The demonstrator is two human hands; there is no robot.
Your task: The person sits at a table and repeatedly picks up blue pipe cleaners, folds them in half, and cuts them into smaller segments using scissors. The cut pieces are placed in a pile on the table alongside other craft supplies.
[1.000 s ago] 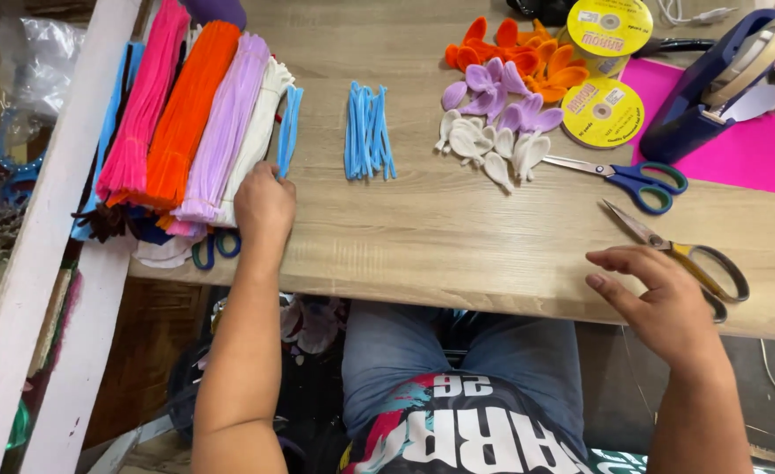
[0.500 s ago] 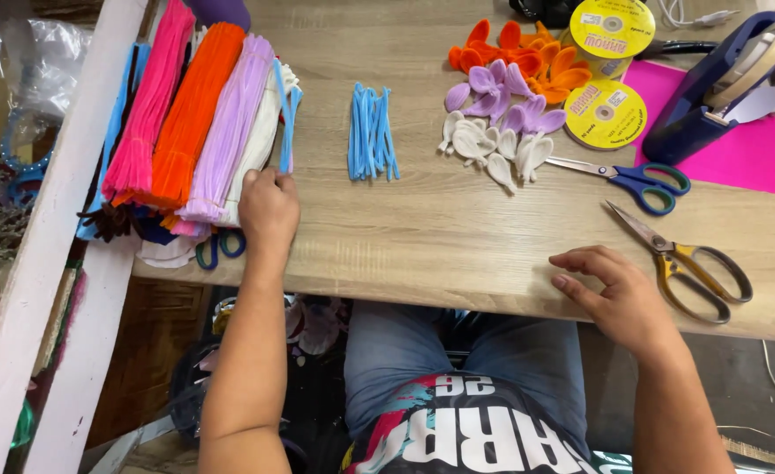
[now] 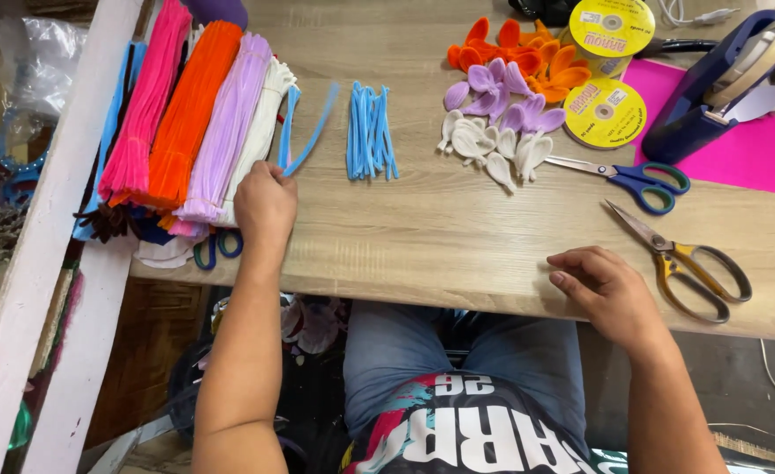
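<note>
The fingers of the left hand are closed together on the near end of a light blue pipe cleaner. This stem is long and thin; it rises from the hand and leans away to the right over the worktop. Just beside it lies a second light blue stem, touching the white bundle. To the left of the hand the bundles of pipe cleaners lie side by side: white, then lilac, orange and pink. Their near ends reach the front edge of the worktop, where the blue handles of a small pair of scissors show under them.

The right hand rests palm down at the front edge of the worktop, well apart from the left one. Its fingers are slightly bent and a little apart, and they hold nothing. Just to its right lie the yellow-handled scissors, near but not touching. Farther back lie the blue-handled scissors.

Between the two hands, farther from the person, lies a small pile of short light blue pieces. To the right of it are folded petals in white, lilac and orange, then two yellow ribbon spools, a dark blue tape dispenser and a pink sheet.
</note>
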